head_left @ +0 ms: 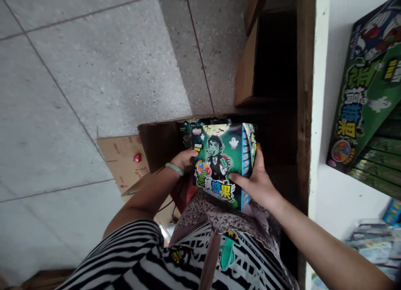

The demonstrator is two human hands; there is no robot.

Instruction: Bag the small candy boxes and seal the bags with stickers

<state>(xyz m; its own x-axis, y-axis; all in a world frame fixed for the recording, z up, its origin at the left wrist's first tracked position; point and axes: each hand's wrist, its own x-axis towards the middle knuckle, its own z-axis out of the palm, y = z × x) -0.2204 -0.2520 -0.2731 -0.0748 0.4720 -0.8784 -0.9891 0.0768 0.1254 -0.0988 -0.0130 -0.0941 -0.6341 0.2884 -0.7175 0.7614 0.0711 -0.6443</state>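
Observation:
Between my two hands is a green candy box (pixel 213 156) printed with a cartoon vampire, a ghost and a moon. My left hand (pixel 185 160), with a pale bangle at the wrist, grips its left edge. My right hand (pixel 258 182) is wrapped round the right side, its thumb lying on the front face. The box is tilted above an open cardboard carton (pixel 158 144). Behind it, part of another dark green box (pixel 185 129) shows inside the carton. Most of the fingers under the held box are hidden.
At right, a white shelf (pixel 338 198) carries a large green candy display box (pixel 360 94). Another open carton (pixel 246 79) stands farther along the floor, against the shelf's wooden edge (pixel 305 73). A small red thing (pixel 137 157) lies on a carton flap at left.

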